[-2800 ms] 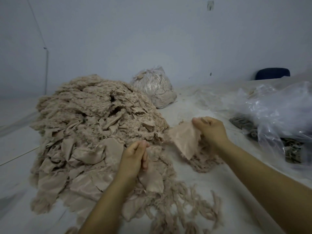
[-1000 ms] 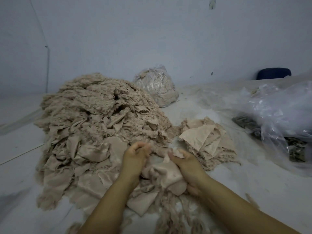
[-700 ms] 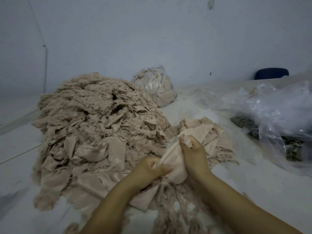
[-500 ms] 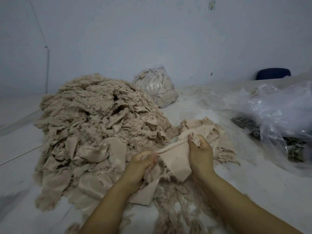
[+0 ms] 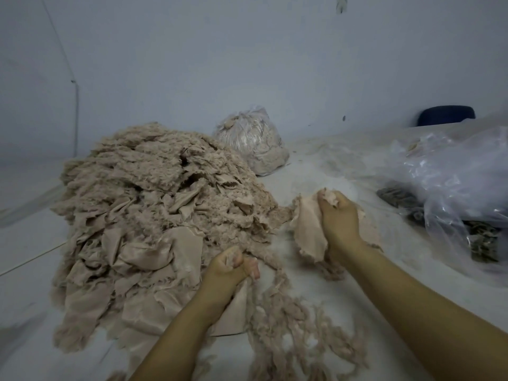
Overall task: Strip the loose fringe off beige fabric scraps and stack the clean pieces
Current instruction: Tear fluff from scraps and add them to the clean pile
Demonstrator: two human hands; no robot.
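A big heap of frayed beige fabric scraps (image 5: 154, 215) fills the left and middle of the surface. My right hand (image 5: 339, 218) grips a beige scrap (image 5: 309, 229) by its top edge, holding it over the small stack of clean pieces (image 5: 369, 229), which my hand and the scrap mostly hide. My left hand (image 5: 229, 270) is curled around a strand of loose fringe at the heap's near edge. Stripped fringe strands (image 5: 288, 320) lie in a tangle in front of me.
A tied clear bag of beige scraps (image 5: 254, 141) stands at the back by the wall. A large crumpled clear plastic bag (image 5: 450, 185) with dark patterned fabric (image 5: 481, 240) under it lies on the right. A dark blue object (image 5: 445, 115) sits at the far right.
My hands have pulled apart: the right carried the scrap up and right over the clean stack, while the left dropped down and back with fringe in it.
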